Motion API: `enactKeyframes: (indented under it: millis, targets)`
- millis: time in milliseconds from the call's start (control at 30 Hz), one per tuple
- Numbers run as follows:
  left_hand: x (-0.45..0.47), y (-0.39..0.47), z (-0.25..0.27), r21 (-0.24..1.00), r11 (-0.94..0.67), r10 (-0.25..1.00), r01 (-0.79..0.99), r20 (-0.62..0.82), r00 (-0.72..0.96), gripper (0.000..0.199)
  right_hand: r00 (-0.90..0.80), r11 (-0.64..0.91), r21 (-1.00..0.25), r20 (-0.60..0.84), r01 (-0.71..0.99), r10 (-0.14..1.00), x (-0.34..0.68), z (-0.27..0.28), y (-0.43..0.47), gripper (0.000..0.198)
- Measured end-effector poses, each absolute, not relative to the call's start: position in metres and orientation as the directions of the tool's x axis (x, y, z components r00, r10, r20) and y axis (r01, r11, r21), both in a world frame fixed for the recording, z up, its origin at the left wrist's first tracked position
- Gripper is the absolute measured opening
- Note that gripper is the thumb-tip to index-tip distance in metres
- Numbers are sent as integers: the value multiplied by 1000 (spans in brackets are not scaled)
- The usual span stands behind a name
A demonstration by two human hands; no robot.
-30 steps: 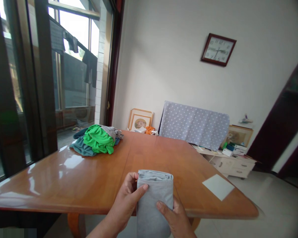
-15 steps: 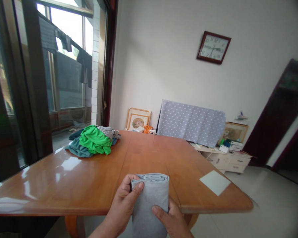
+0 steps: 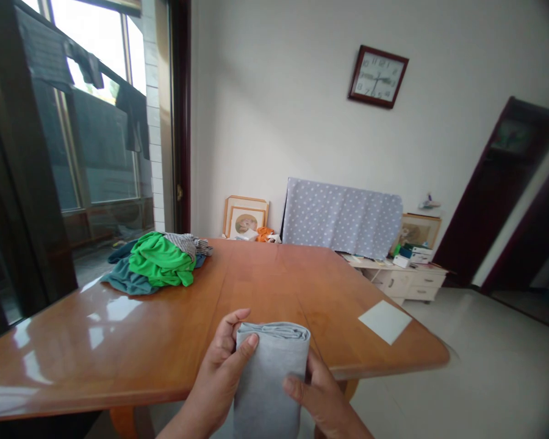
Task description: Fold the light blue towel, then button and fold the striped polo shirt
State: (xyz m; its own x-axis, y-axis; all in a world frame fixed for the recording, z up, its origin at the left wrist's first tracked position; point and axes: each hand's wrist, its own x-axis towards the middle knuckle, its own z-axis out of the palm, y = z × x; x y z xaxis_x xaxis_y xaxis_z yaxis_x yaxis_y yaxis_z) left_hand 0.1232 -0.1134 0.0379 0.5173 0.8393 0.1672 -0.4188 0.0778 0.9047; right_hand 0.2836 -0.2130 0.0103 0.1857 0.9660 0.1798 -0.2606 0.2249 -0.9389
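A grey folded cloth (image 3: 271, 384), layered into a thick flat bundle, is held upright in front of the table's near edge. My left hand (image 3: 224, 366) grips its left side near the top, thumb on the front face and index finger raised off the fabric. On the right side my right hand (image 3: 318, 390) holds the bundle lower down, its thumb pressed on the front and the other fingers behind, hidden. The cloth's bottom end runs out of the picture. What kind of garment or cloth it is cannot be made out.
On the wooden table (image 3: 256, 274) lies a heap of crumpled clothes (image 3: 162, 259), bright green on top, at the left. A pale square sheet (image 3: 385, 322) lies near the right corner. Behind stand a cloth-draped panel (image 3: 343, 216) and a low white cabinet (image 3: 405, 283).
The view has turned slightly, so the room shifts left. My left index finger has lifted from the cloth's top edge. Both hands still hold the bundle.
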Motion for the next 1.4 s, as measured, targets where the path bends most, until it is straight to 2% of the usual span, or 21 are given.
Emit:
enactKeyframes:
  millis: [133, 300, 533, 633, 733, 867, 900, 933, 1000, 1067, 1200, 1300, 1400]
  targets:
    - [124, -117, 36, 918, 95, 796, -384, 161, 583, 52, 285, 245, -946, 180, -212, 942, 294, 25, -216, 88]
    - [124, -118, 33, 919, 120, 767, -376, 155, 623, 48, 287, 226, -974, 219, 11, 932, 296, 34, -219, 42]
    - [126, -119, 33, 900, 178, 753, -398, 135, 644, 41, 296, 244, -966, 258, 84, 920, 292, 38, -221, 36]
    - [126, -120, 35, 899, 183, 752, -397, 132, 646, 38, 283, 226, -971, 239, 78, 929, 297, 38, -222, 40]
    - [127, -121, 37, 917, 146, 756, -371, 139, 640, 37, 299, 195, -973, 223, 120, 928, 306, 40, -227, 60]
    - [129, -122, 36, 945, 70, 714, -320, 176, 678, 36, 289, 122, -899, 261, 421, 921, 311, 52, -234, 85]
    - [130, -123, 35, 950, 46, 698, -309, 190, 690, 35, 274, 98, -851, 272, 516, 923, 311, 55, -235, 82]
    - [132, -124, 34, 954, 19, 687, -299, 204, 697, 34, 252, 78, -800, 278, 595, 927, 310, 59, -235, 71]
    - [133, -126, 33, 959, -33, 681, -280, 227, 696, 31, 192, 68, -731, 266, 679, 945, 306, 65, -235, 36]
    - [134, -127, 32, 958, -76, 681, -277, 253, 687, 32, 140, 88, -733, 244, 674, 960, 304, 68, -235, 17]
    - [129, -127, 33, 954, -108, 620, -281, 285, 731, 53, 129, 117, -788, 242, 604, 962, 306, 66, -237, 20]
    - [123, -126, 36, 960, -187, 550, -210, 279, 787, 65, 141, 131, -819, 250, 559, 958, 311, 61, -239, 27]
    - [120, -124, 36, 947, -293, 512, -132, 272, 815, 46, 153, 134, -846, 245, 516, 957, 316, 55, -240, 31]
